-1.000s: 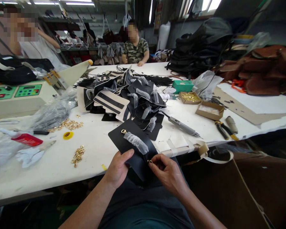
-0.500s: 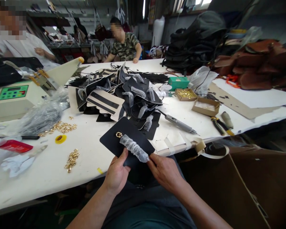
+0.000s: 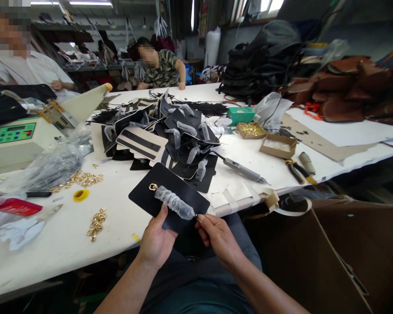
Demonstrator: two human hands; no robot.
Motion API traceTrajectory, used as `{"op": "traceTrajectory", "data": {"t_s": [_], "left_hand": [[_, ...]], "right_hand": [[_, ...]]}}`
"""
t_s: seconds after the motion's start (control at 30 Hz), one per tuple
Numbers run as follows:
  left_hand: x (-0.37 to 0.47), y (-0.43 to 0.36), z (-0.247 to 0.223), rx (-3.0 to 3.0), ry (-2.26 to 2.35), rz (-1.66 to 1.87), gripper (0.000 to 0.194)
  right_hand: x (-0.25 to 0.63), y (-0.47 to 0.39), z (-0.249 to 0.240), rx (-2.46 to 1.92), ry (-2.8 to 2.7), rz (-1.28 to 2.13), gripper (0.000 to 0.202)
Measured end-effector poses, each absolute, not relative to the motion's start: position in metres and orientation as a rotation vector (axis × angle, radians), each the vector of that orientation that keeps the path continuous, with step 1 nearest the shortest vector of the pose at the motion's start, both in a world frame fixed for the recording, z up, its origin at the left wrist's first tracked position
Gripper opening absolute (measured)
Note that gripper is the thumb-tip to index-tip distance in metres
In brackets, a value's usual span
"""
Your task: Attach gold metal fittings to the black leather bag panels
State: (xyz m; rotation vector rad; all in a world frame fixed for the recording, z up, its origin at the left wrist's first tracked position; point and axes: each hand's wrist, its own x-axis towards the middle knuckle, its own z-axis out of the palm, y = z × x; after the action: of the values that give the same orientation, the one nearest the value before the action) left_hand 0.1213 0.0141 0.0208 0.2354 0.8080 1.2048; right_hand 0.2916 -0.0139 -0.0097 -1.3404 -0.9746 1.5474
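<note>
My left hand (image 3: 156, 240) holds a black leather panel (image 3: 170, 175) by its near edge, with the thumb on top and the other fingers hidden underneath. Across the panel lies a handle wrapped in crinkled clear plastic (image 3: 175, 204). A gold metal fitting (image 3: 153, 187) sits at the handle's far left end. At the near right end, my right hand (image 3: 218, 232) pinches a small gold metal fitting (image 3: 197, 216) between thumb and forefinger, mostly covered by the fingertips. Beyond the panel rises a heap of similar black and beige panels (image 3: 140, 141), several with plastic-wrapped handles.
Gold clasps (image 3: 96, 224), a yellow tape roll (image 3: 81, 196) and a machine (image 3: 16, 135) are on the left. To the right lie a grey electric screwdriver (image 3: 242, 169), pliers (image 3: 296, 171) and small boxes (image 3: 278, 150). Two people work across the table.
My right hand has shifted from the panel's edge to pinch the gold fitting at the handle's end, now partly visible. The panel has moved slightly left in view.
</note>
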Motion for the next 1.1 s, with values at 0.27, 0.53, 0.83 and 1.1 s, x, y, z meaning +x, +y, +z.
{"op": "traceTrajectory", "data": {"t_s": [0.27, 0.53, 0.83, 1.1], "left_hand": [[0.115, 0.023, 0.029, 0.176, 0.834, 1.225, 0.032], [0.125, 0.01, 0.024, 0.532, 0.853, 1.051, 0.036], [0.122, 0.002, 0.017, 1.182, 0.961, 0.849, 0.036], [0.123, -0.001, 0.029, 1.304, 1.014, 0.986, 0.039]], "right_hand": [[0.325, -0.013, 0.001, -1.55, -1.138, 1.272, 0.062], [0.347, 0.005, 0.026, -1.435, -1.401, 0.438, 0.024], [0.318, 0.028, 0.069, -1.193, -1.868, 0.307, 0.023], [0.309, 0.033, 0.057, -1.295, -1.876, 0.478, 0.01]]}}
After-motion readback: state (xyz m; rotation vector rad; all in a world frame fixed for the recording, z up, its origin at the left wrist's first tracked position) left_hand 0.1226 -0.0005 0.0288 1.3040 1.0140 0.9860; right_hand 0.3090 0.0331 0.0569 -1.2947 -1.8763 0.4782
